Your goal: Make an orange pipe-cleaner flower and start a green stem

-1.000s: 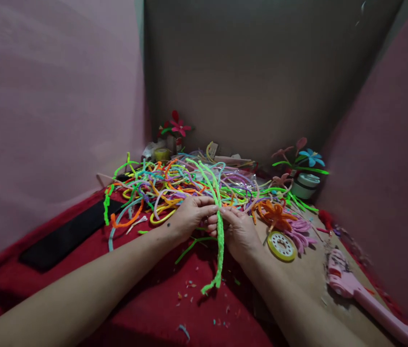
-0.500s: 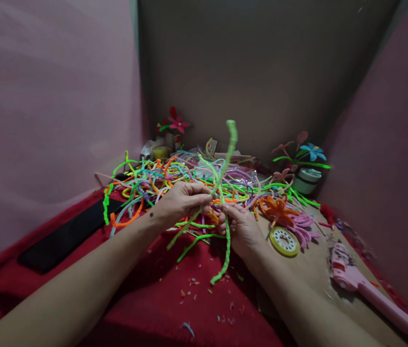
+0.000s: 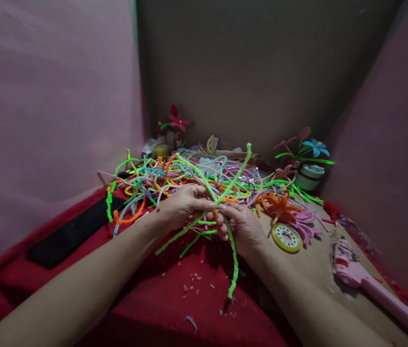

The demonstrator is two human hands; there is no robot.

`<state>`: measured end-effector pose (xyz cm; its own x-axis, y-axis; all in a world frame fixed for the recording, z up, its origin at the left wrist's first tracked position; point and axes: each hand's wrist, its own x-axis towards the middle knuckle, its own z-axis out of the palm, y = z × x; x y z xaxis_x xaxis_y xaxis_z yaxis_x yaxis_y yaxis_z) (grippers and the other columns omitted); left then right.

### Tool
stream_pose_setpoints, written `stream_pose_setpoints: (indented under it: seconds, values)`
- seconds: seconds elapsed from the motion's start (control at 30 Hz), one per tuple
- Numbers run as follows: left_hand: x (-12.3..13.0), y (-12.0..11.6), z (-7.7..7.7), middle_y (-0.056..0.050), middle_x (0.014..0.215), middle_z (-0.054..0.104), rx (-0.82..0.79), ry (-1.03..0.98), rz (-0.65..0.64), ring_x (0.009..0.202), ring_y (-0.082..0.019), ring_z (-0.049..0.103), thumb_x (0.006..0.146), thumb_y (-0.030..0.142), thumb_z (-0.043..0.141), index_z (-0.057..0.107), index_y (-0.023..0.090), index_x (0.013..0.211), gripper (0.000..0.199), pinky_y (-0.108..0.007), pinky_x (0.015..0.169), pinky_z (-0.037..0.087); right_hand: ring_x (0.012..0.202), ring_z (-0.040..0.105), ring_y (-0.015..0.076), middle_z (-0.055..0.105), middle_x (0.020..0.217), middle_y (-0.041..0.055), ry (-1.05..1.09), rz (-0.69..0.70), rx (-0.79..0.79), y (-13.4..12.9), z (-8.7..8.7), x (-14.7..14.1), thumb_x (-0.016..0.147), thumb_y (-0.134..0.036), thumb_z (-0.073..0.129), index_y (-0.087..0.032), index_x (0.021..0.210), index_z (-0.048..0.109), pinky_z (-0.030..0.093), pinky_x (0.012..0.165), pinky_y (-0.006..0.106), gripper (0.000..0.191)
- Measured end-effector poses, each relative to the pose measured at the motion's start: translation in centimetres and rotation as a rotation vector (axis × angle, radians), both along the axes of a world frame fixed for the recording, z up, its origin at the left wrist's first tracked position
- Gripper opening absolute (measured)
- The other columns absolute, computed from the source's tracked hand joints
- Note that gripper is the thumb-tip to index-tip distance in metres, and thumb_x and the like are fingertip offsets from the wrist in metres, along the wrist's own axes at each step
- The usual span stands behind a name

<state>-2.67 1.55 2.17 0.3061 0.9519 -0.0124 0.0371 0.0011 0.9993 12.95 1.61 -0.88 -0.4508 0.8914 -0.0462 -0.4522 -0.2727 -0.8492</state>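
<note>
Bright green pipe cleaners (image 3: 233, 262) cross in an X between my hands, above the near side of a tangled heap of pipe cleaners (image 3: 146, 180). My left hand (image 3: 191, 205) pinches them at the crossing from the left. From the right, my right hand (image 3: 238, 219) pinches the same spot, its thumb and fingertips touching those of the left. Two green ends spread upward and two hang down toward me. How the strands join is hidden by the fingertips. Behind my fingers, something orange shows in part.
An orange pipe-cleaner flower (image 3: 279, 207), pink pipe cleaners (image 3: 305, 225), a yellow tape roll (image 3: 286, 238) and a pink glue gun (image 3: 365, 279) lie at right on cardboard. A black flat object (image 3: 74, 233) lies left on red cloth (image 3: 146, 308). Potted flowers (image 3: 310, 176) stand behind.
My hands have come together at the crossing. The upper green ends have spread apart, one leaning left and one right, and the lower right end has swung right.
</note>
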Motion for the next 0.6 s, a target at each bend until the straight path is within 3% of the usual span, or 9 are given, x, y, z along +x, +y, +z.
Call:
stream_pose_setpoints:
  seconds: [0.17,0.33,0.5,0.6]
  values:
    - [0.2,-0.2,0.2,0.000,0.054,0.058,0.023,0.117,0.042,0.034,-0.002,0.034,0.067,0.027,0.066,0.062,0.010,0.082,0.023,-0.017,0.035,0.019,0.031,0.046,0.0055,0.062,0.052,-0.0002,-0.051,0.035,0.016,0.2,-0.1,0.0,0.070,-0.032,0.064,-0.012,0.071,0.060,0.036,0.027,0.015,0.020]
    - [0.6,-0.4,0.2,0.000,0.054,0.058,0.154,0.214,0.027,0.043,-0.008,0.046,0.065,0.029,0.066,0.064,0.011,0.075,0.021,-0.019,0.042,0.032,0.027,0.043,0.0061,0.055,0.041,-0.0037,-0.168,-0.074,0.020,0.1,-0.1,-0.1,0.068,-0.031,0.064,-0.014,0.065,0.056,0.032,0.024,0.014,0.019]
    - [0.7,-0.8,0.3,0.001,0.060,0.059,0.350,0.290,0.264,0.052,-0.011,0.052,0.069,0.031,0.064,0.060,0.015,0.070,0.017,-0.022,0.050,0.040,0.028,0.043,0.0062,0.057,0.043,-0.0036,-0.190,-0.181,0.031,-0.1,0.0,-0.1,0.069,-0.030,0.063,-0.016,0.063,0.052,0.033,0.026,0.014,0.018]
    - [0.9,-1.0,0.0,0.002,0.063,0.059,0.520,0.346,0.330,0.055,-0.010,0.052,0.073,0.030,0.060,0.063,0.017,0.084,0.016,-0.022,0.054,0.040,0.028,0.044,0.0062,0.058,0.043,-0.0031,-0.190,-0.197,0.061,-0.2,-0.1,-0.1,0.069,-0.029,0.063,-0.016,0.062,0.053,0.034,0.027,0.014,0.019]
